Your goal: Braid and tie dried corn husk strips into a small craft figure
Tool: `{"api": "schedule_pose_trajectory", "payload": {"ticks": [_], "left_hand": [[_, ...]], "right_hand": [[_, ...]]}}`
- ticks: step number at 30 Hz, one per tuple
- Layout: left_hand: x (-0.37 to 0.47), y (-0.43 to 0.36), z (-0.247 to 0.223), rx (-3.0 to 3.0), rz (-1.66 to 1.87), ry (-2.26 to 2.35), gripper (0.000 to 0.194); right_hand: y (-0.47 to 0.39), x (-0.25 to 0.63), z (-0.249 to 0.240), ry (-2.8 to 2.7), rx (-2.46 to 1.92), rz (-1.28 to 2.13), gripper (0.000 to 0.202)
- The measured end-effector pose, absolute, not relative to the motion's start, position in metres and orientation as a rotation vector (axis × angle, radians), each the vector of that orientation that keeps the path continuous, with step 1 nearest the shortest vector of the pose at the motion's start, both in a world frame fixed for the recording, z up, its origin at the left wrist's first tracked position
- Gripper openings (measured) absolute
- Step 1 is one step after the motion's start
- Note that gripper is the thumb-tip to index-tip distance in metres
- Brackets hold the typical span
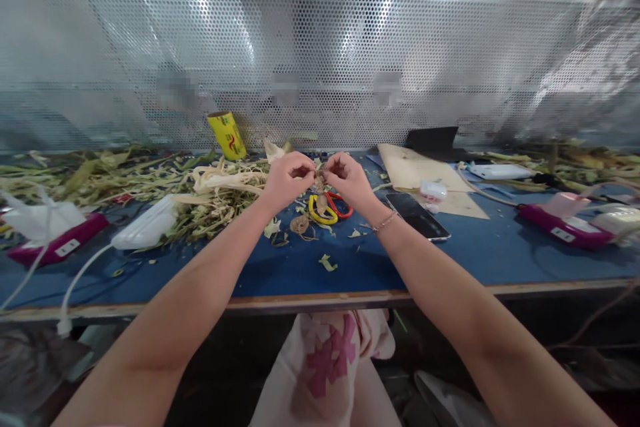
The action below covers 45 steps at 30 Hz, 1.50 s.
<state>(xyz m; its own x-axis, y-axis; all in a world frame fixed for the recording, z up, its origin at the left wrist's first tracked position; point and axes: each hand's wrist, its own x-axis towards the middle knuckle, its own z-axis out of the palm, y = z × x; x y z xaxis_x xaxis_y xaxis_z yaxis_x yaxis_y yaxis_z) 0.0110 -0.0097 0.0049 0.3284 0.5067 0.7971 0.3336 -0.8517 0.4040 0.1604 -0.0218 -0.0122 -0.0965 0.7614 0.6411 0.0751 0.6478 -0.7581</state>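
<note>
Above the middle of the blue table, my left hand and my right hand face each other, thumbs and fingertips pinched. Between them is a small brownish piece of dried plant material, held by the fingertips of both hands. Just below lie scissors with one yellow handle loop and one red loop. A small coil of brown twine rests to their left. Pale plant scraps are scattered nearer the front edge.
Dried plant stalks are heaped on the left, with a yellow can behind. A white power bank and purple device lie left. On the right are a phone, brown paper and another purple device. Perforated metal stands behind.
</note>
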Motion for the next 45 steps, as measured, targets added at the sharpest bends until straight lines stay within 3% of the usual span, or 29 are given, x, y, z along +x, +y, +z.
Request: {"api": "schedule_pose_trajectory", "payload": {"ticks": [5, 29, 45], "left_hand": [[0.0123, -0.0083, 0.0029, 2.481, 1.555, 0.778, 0.007], [0.0122, -0.0128, 0.0063, 2.439, 1.477, 0.774, 0.007], [0.0128, -0.0076, 0.0043, 2.114, 1.409, 0.685, 0.006]], "right_hand": [[-0.0242, 0.1568, -0.0125, -1.616, -0.722, 0.625, 0.017], [-0.0259, 0.1585, -0.0114, -1.666, -0.857, 0.475, 0.009], [-0.0208, 0.1583, -0.012, -1.595, -0.736, 0.644, 0.01]]}}
